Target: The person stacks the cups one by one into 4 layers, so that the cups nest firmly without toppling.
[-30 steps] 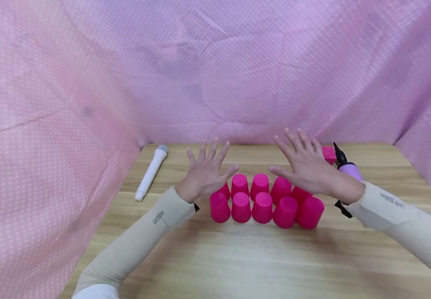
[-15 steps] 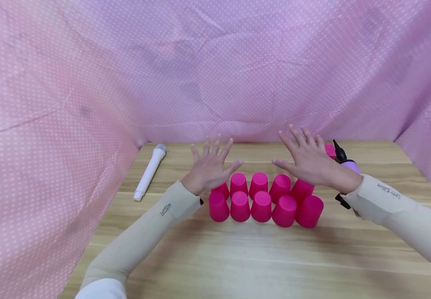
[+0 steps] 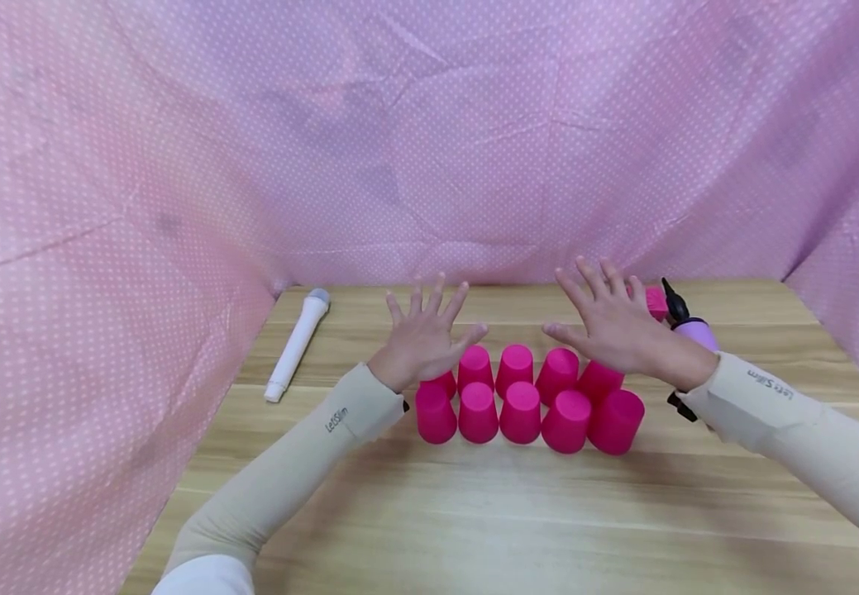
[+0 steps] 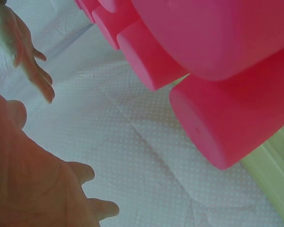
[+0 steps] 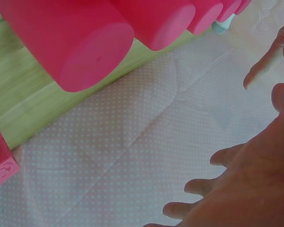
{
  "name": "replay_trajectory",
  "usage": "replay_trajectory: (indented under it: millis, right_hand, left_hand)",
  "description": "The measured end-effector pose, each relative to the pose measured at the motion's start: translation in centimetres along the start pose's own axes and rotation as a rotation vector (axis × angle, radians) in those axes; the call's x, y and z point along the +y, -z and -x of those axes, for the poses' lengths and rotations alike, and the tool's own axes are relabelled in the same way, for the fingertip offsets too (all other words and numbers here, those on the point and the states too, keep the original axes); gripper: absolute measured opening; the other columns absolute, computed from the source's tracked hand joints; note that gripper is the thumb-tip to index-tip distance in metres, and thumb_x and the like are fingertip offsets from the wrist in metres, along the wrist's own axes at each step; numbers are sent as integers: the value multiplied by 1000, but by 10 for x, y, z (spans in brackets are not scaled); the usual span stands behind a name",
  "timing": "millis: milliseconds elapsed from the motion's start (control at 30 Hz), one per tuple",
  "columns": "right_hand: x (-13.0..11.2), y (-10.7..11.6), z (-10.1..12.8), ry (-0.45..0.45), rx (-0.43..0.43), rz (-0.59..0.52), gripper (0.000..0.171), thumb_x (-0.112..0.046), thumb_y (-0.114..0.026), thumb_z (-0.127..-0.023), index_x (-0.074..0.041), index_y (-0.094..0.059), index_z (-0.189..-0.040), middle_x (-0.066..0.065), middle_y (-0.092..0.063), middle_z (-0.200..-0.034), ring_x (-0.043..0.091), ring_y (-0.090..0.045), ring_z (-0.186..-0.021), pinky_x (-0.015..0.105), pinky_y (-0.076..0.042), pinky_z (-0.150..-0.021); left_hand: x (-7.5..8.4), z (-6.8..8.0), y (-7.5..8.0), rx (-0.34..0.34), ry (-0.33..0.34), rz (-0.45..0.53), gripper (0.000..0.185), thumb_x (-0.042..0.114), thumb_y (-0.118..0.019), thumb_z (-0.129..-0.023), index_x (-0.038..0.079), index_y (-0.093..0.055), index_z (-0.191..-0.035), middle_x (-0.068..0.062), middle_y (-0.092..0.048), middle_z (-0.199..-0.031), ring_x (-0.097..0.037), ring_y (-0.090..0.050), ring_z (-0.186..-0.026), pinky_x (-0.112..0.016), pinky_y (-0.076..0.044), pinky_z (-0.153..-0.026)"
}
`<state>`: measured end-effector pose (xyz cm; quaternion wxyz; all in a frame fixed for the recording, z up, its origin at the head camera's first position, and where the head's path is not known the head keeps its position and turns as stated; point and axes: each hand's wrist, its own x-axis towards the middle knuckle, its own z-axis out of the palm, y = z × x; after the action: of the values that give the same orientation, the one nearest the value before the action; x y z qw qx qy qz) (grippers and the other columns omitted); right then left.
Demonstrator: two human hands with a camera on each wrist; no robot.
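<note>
Several bright pink cups (image 3: 522, 413) stand upside down in two rows on the wooden table (image 3: 474, 512). Above the left end of the back row my left hand (image 3: 422, 339) hovers with its fingers spread, holding nothing. My right hand (image 3: 615, 326), also spread and holding nothing, is over the right end of that row and partly covers it. In the left wrist view, pink cups (image 4: 212, 123) lie beyond the left palm (image 4: 33, 175), apart from it. A gap likewise separates the right palm (image 5: 245, 189) from the cups (image 5: 94, 52) in the right wrist view.
On the left of the table lies a white microphone (image 3: 298, 347). A pink block (image 3: 656, 303) and a purple pump with a black nozzle (image 3: 695, 332) are at the back right, near the right hand. Pink dotted cloth (image 3: 429, 149) encloses the table's back and sides.
My left hand has drifted slightly right, toward the other hand. The right hand has shifted only a little. Both stay spread, and the cups keep their places.
</note>
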<state>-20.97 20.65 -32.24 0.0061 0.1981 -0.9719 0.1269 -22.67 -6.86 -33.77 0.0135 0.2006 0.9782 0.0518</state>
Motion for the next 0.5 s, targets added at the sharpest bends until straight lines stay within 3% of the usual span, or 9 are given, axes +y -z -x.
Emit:
replay_trajectory:
  millis: [500]
  right_hand:
    - [-8,-6,1,56,9,13,83,-63,-42,-90,-14,-16,-152,19,-6,-154,48,-1,-137,70,-3,-99]
  left_hand:
    - [-3,7,-6,-12,-1,6,78,71,-20,-89,27,-8,-152,-10,3,-157,-37,15,-139,-70,10,-98]
